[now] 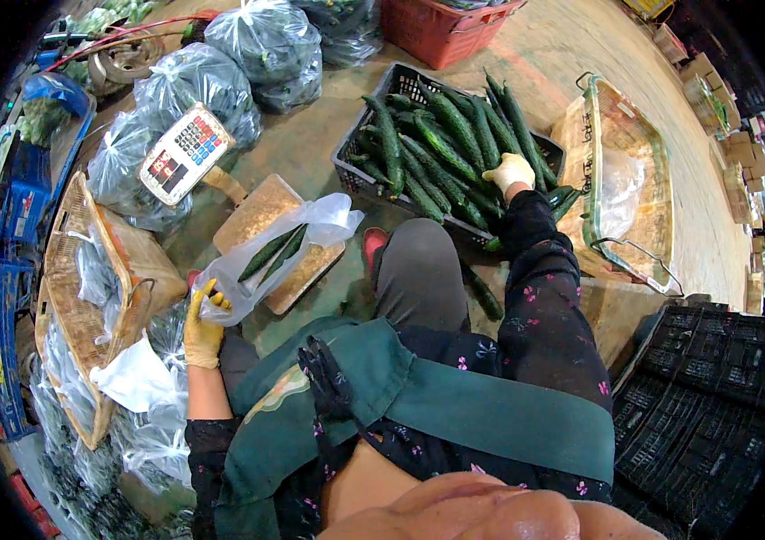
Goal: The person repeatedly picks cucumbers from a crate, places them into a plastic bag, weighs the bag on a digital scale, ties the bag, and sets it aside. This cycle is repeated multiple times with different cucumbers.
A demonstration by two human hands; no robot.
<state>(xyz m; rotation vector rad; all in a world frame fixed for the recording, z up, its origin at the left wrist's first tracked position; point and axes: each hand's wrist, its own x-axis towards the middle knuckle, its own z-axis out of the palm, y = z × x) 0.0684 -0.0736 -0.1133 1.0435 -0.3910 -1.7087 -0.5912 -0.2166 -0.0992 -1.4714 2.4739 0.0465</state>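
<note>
My left hand (204,327), in a yellow glove, grips the edge of a clear plastic bag (237,280). Two dark green cucumbers (274,253) lie inside the bag, which rests over the platform (247,219) of a digital scale. My right hand (510,173), in a pale glove, is curled around a cucumber (500,135) in a heaped black plastic crate (372,179); its fingertips are partly hidden. Many long cucumbers (446,148) fill that crate, some sticking out over its rim. Another cucumber (481,290) lies on the floor beside my knee.
The scale's keypad display (183,154) stands left of the platform. Tied bags of produce (203,88) are behind it. A tan basket (146,263) holds plastic bags at left; another tan basket (632,148) stands at right. A red crate (443,30) is ahead, black crates (700,391) at lower right.
</note>
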